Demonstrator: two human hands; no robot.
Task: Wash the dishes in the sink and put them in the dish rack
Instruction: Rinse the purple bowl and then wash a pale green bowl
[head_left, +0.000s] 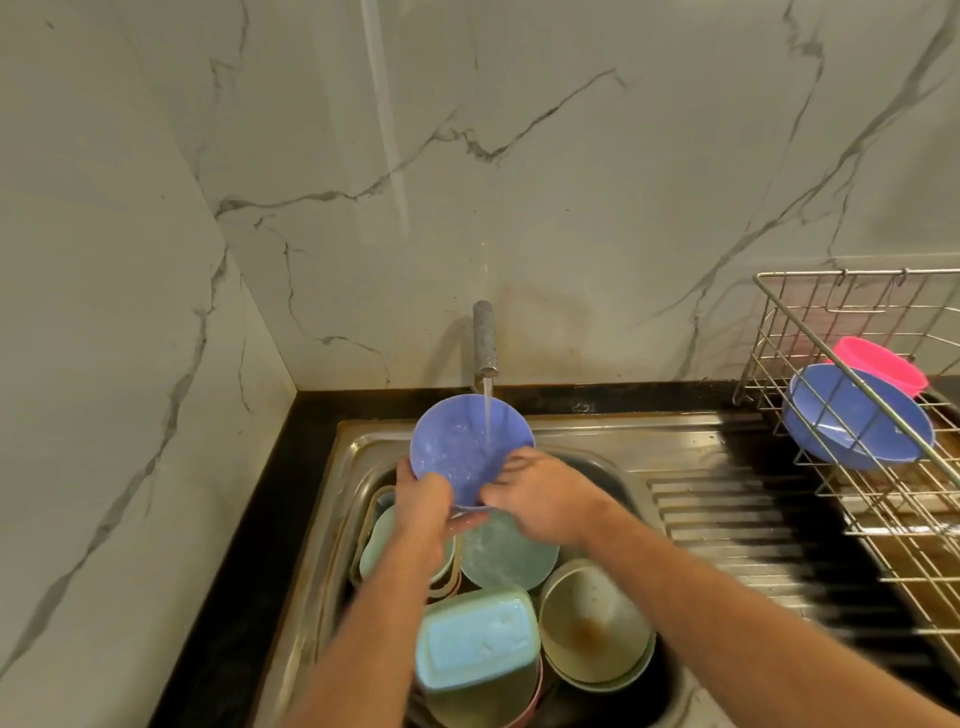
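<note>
Glossy white marble-look wall panels (519, 171) with grey veins fill the upper view and meet in a corner at the left. Below them a black stone tabletop (244, 571) frames a stainless steel sink (332, 519), stained along its rim, with a ribbed draining board (753, 530) to its right. On that side stands a metal wire dish rack (857, 499), cut off by the frame edge, holding a round blue plastic bowl (857, 415) tilted on its side and a pink plastic bowl (883, 364) behind it. The basin is crowded with a pale green rectangular plastic container (478, 644), a beige round bowl (592, 623) with a brown stain, and a round pale green plate (509, 551); what lies beneath them is hard to make out. A dull metal tap (484, 338) runs a thin stream onto a wet, speckled round blue plastic bowl (462, 441), tilted above the basin. The left hand (423, 504) grips its lower left rim; the right hand (535, 499) has its grip pinched on the lower right edge.
</note>
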